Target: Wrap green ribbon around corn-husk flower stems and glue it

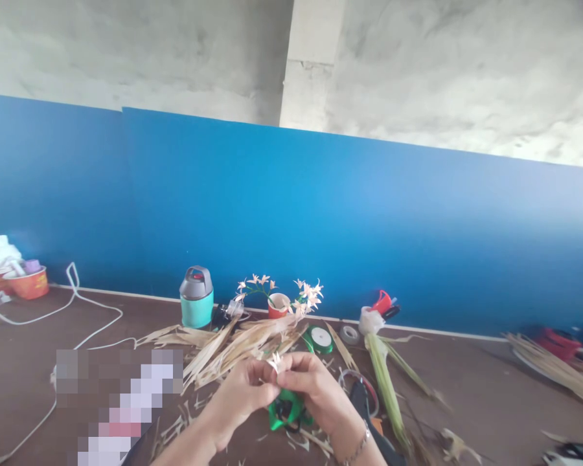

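Between my two hands is a small cream-coloured flower (274,362) that looks made of dried husk. My left hand (245,391) pinches it from the left, thumb and finger together. My right hand (308,382) meets it from the right, its thumb and forefinger closed on the flower's base. A green object with a dark part (285,411) lies below my hands, partly hidden by them. Just beyond my fingers spread dried corn husks (252,346). Behind them, an orange paper cup (278,306) holds green stems with several pale flowers (309,298).
A teal jug with a grey lid (197,301) stands back left. A green ribbon spool (320,339), a tape roll (350,334) and a green corn husk (386,388) lie to the right. A white cord (97,307) crosses the left side. A blue partition (291,220) borders the table's back.
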